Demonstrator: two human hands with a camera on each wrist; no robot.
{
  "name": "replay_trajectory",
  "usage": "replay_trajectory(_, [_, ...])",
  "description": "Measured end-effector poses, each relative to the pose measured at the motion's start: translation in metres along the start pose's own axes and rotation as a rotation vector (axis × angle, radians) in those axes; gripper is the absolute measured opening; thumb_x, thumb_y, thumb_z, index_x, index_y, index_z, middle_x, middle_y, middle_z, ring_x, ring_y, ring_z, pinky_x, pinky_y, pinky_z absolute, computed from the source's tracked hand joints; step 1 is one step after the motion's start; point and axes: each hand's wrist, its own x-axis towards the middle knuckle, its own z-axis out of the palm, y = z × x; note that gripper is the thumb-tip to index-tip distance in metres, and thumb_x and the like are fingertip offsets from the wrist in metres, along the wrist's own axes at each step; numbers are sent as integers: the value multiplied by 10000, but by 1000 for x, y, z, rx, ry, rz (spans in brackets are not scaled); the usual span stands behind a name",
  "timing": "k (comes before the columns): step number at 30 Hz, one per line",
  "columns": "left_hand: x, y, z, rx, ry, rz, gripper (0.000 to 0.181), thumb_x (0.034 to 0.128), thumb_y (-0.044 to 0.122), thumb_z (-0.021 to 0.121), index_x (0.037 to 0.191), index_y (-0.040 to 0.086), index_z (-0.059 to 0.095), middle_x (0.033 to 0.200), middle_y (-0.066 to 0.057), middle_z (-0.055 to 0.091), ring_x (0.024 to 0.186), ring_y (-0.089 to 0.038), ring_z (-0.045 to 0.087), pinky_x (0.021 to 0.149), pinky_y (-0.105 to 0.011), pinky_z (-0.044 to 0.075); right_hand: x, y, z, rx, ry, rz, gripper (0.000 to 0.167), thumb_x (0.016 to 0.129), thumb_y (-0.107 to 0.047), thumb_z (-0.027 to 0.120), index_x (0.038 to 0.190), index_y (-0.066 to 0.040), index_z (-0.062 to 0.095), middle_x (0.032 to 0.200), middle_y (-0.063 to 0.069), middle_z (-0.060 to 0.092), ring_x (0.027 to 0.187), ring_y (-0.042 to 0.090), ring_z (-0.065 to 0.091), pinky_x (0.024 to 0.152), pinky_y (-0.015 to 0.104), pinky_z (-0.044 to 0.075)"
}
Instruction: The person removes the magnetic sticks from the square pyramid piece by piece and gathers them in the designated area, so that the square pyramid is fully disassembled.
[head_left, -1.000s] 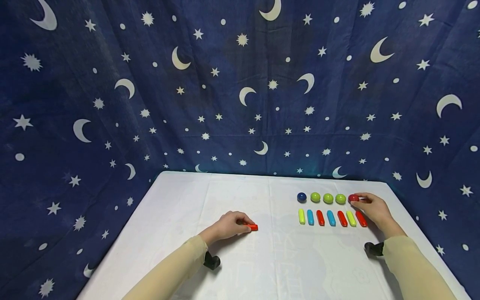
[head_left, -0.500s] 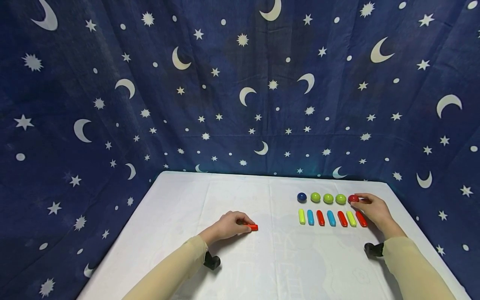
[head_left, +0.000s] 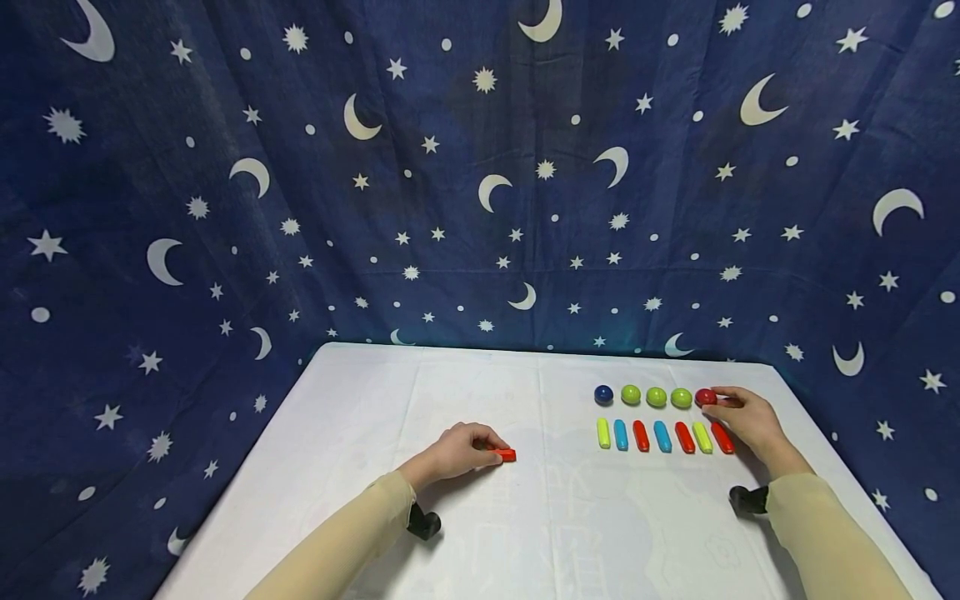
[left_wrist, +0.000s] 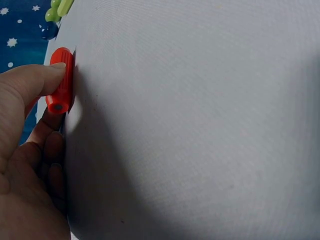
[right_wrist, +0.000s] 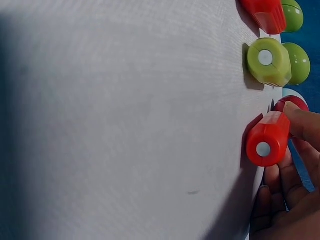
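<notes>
My left hand (head_left: 457,450) pinches a red magnetic rod (head_left: 507,455) left of the table's middle. In the left wrist view the thumb lies on top of the red rod (left_wrist: 61,82), and a grey spot shows at its near end. On the right, my right hand (head_left: 752,419) holds a dark red ball (head_left: 705,397) between thumb and fingers at the right end of a row of balls. The right wrist view has the thumb against the red ball (right_wrist: 294,101), partly hidden behind another red rod (right_wrist: 267,142).
Left of the red ball stand several green balls (head_left: 656,397) and a dark blue ball (head_left: 603,395). Nearer lies a row of yellow, blue and red rods (head_left: 662,436). White cloth covers the table (head_left: 480,533); a starry blue curtain (head_left: 480,167) hangs behind.
The red ball has shifted very slightly left, toward the neighbouring green ball. My left hand and its red rod have stayed in place.
</notes>
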Motion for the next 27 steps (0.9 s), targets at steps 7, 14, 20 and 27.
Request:
replay_trajectory(7, [0, 0, 1, 0, 1, 1, 155, 930, 193, 754, 1053, 283, 786, 1009, 137, 691, 930, -116, 582, 838, -334, 455, -1, -1, -1, 3, 0, 13, 712, 964, -264, 704, 1510, 63, 383, 1396, 353, 431, 1209, 480, 444, 1068, 618, 384])
replay_trajectory(14, [1, 0, 0, 19, 1, 11, 146, 930, 196, 754, 1057, 260, 787, 1014, 121, 692, 930, -128, 580, 845, -352, 457, -4, 0, -5, 17, 9, 19, 735, 995, -328, 665, 1532, 62, 348, 1418, 353, 412, 1236, 491, 417, 1075, 633, 366])
replay_trajectory(20, [2, 2, -1, 61, 6, 14, 143, 926, 210, 761, 1055, 268, 784, 1016, 131, 683, 942, -124, 574, 867, -353, 459, -17, -12, -8, 20, 105, -36, 586, 1059, -323, 535, 1486, 66, 435, 1370, 326, 463, 1164, 440, 465, 983, 545, 450])
replay_trajectory(27, [2, 3, 0, 121, 21, 16, 159, 916, 219, 781, 1060, 286, 783, 1007, 132, 671, 931, -123, 564, 859, -347, 452, -34, -31, -14, -18, 178, -163, 578, 1075, -416, 477, 1442, 30, 515, 1351, 285, 523, 1137, 404, 513, 788, 321, 453])
